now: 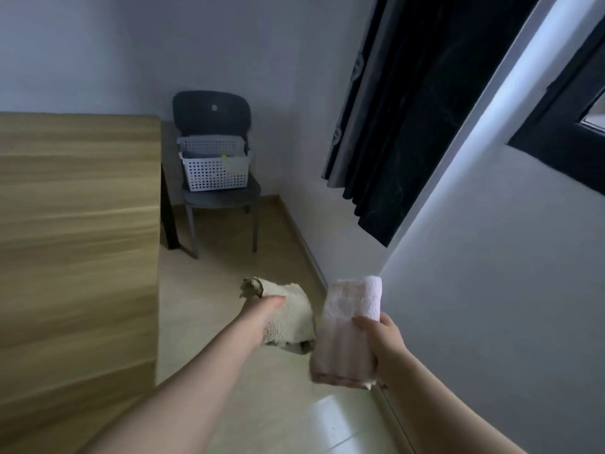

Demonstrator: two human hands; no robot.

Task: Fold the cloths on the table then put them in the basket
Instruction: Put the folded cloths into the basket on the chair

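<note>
My left hand grips a folded cream fleece cloth out over the floor; most of the fingers are hidden under the cloth. My right hand holds a folded pink-and-white striped cloth upright, thumb on its front. A white perforated basket stands on the seat of a dark chair in the far corner, well ahead of both hands. Something yellowish shows inside the basket.
The wooden table fills the left side, its right edge running toward the chair. Light floor lies open between me and the chair. A wall with a dark curtain and window closes the right side.
</note>
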